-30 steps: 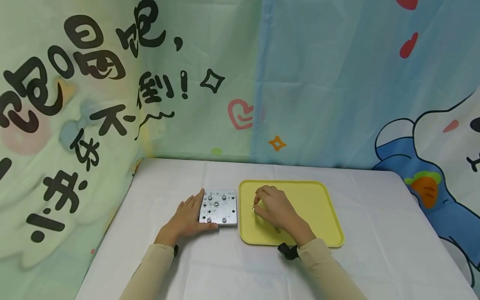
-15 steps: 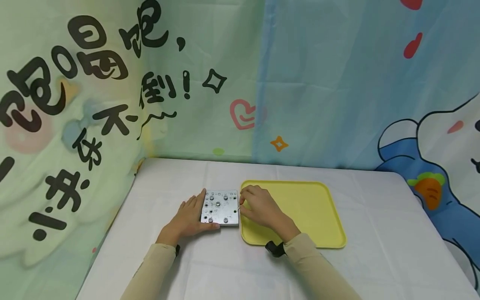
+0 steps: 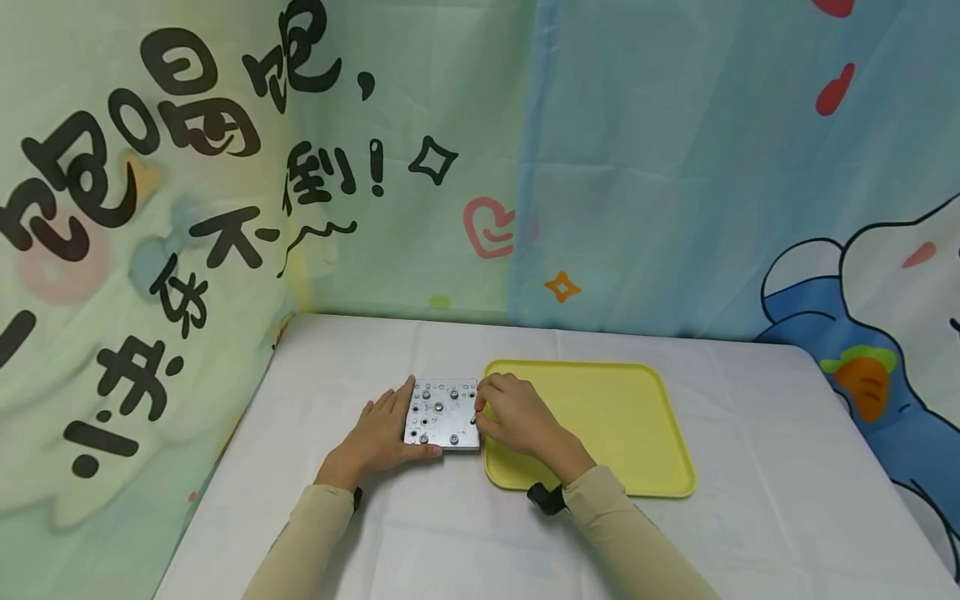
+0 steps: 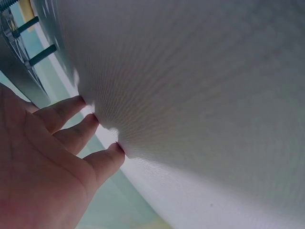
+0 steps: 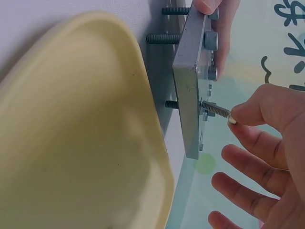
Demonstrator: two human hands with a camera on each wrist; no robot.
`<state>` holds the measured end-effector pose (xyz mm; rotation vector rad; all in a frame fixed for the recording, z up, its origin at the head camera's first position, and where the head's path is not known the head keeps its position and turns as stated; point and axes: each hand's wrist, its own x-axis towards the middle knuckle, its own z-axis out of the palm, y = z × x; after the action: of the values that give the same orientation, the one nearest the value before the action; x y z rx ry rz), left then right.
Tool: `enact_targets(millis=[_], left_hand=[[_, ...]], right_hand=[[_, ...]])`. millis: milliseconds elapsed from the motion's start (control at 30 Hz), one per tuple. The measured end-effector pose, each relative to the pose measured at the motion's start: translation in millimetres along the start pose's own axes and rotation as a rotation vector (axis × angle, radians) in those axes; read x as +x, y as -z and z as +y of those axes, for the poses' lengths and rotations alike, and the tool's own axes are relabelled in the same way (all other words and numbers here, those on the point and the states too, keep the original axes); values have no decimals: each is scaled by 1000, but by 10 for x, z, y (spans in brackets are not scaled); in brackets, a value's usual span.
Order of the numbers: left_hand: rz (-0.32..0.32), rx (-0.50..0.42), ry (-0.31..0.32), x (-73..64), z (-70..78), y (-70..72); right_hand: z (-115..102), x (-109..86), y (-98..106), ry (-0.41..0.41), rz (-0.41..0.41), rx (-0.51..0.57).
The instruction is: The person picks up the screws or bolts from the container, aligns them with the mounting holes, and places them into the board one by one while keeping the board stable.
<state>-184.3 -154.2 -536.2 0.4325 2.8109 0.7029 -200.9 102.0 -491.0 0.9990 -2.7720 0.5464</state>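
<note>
Yellow tray [image 3: 622,417] lies flat on the white tabletop [image 3: 450,533], its far edge near the tabletop's far edge; the right hand and forearm cover part of its left side and near-left corner, and what lies beneath them cannot be told.

Metal plate [image 3: 442,414] is just beside the tray's left edge, bolts [image 3: 438,407] set in its upper face; the right hand [image 3: 517,417] reaches over the tray's left rim, thumb and forefinger pinching one bolt [image 5: 219,109] at the plate's right side, the other fingers spread loosely; the left hand [image 3: 382,433] lies with fingers extended along the plate's left edge, thumb along its near edge, steadying rather than clutching it.

A black device [image 3: 546,498] sits at the right wrist; printed backdrop [image 3: 637,167] rises behind the tabletop's far edge.

Right wrist view alone shows threaded shanks [image 5: 162,39] projecting from the plate's underside; the pinched bolt slants, tip against the upper face, seating undetermined; left wrist view shows three fingertips pressing the white cloth.
</note>
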Motion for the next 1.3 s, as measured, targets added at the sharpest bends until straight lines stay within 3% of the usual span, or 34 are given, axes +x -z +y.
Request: enact_targets(millis=[367, 700, 1300], left_hand=[[1, -2, -5, -2, 1, -6], [1, -9, 2, 4, -1, -11], [-1, -13, 2, -6, -1, -18]], right_hand=[[-2, -2, -26, -4, -24, -9], [34, -83, 70, -4, 21, -26], [495, -710, 323, -110, 50, -48]])
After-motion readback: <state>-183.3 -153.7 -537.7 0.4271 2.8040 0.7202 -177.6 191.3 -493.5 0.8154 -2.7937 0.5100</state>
